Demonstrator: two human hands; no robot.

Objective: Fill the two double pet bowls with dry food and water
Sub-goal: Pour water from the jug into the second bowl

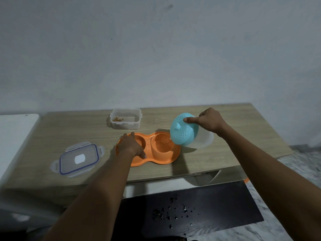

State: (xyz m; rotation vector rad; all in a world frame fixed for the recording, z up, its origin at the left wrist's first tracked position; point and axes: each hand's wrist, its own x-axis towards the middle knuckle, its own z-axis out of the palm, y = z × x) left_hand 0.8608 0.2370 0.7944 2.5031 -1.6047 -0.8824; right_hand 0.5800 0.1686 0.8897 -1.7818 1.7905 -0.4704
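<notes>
While water is tipped from a lidded jug into the right well of an orange double bowl, the bowl is pinned to the table by the left hand — palm down over the left well, fingers spread across the rim, pressing rather than gripping. The brace appears meant to keep the light plastic from sliding or tipping as the stream lands on one side only.

The jug is grasped by the right hand, fingers wrapped round its clear body and the thumb laid on the teal lid, apparently so that the lid is held on while the jug is laid nearly on its side. Its mouth is kept just above the well's far rim, a short drop that should limit splashing; a thin stream can be made out there, though how full the well is cannot be told.

A clear food box is set behind the bowl, open, with a little kibble left at the bottom, and its blue-edged cover lies flat to the left — both out of the pouring path but within reach. Whether the left well holds food cannot be seen under the hand. Only one double bowl is on the table, so the task is judged about half done at best. Droplets are scattered on a dark surface below the table edge.
</notes>
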